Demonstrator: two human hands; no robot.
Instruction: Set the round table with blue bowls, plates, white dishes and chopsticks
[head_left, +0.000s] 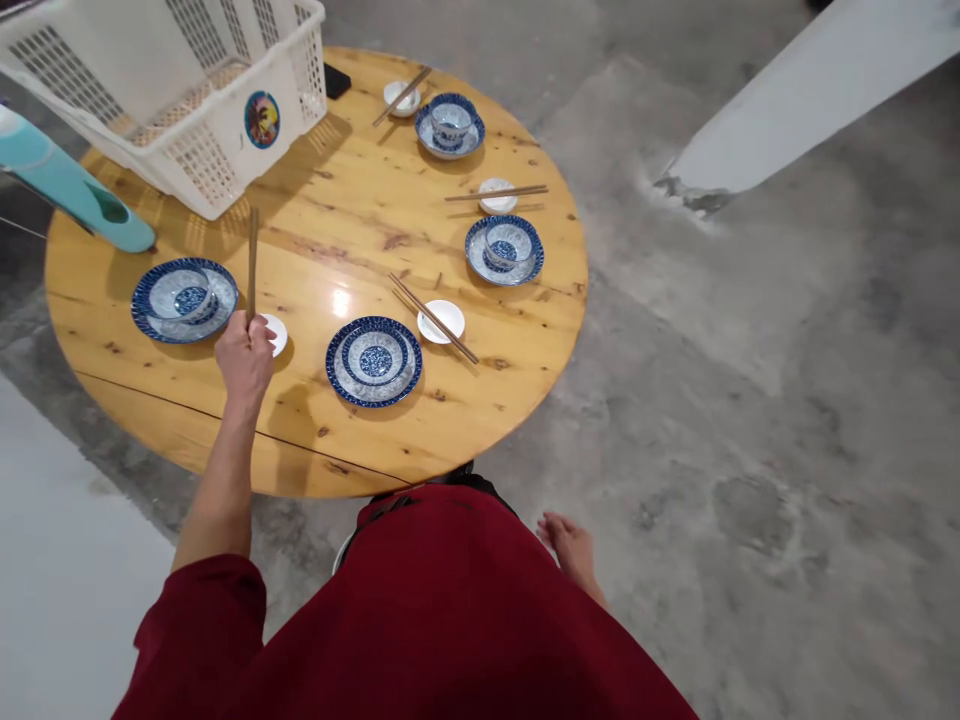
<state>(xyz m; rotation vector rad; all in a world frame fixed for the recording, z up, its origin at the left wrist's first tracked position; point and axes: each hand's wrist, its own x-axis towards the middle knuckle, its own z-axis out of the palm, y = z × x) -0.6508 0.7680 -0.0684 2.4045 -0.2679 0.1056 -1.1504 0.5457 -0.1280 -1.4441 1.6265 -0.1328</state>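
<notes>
My left hand (244,360) is closed round a pair of brown chopsticks (253,262), holding them upright over a small white dish (277,333) on the round wooden table (315,440). To its left sits a blue patterned plate with a bowl (184,298). To its right lies another blue plate with a bowl (373,360). My right hand (570,548) hangs beside my red clothing below the table edge, fingers loosely apart and holding nothing.
Three more white dishes with chopsticks (442,320), (498,194), (402,96) and two blue plate-and-bowl sets (504,250), (450,126) ring the table. A white plastic basket (225,150) stands at the far left, beside a teal object (67,185). Concrete floor lies to the right.
</notes>
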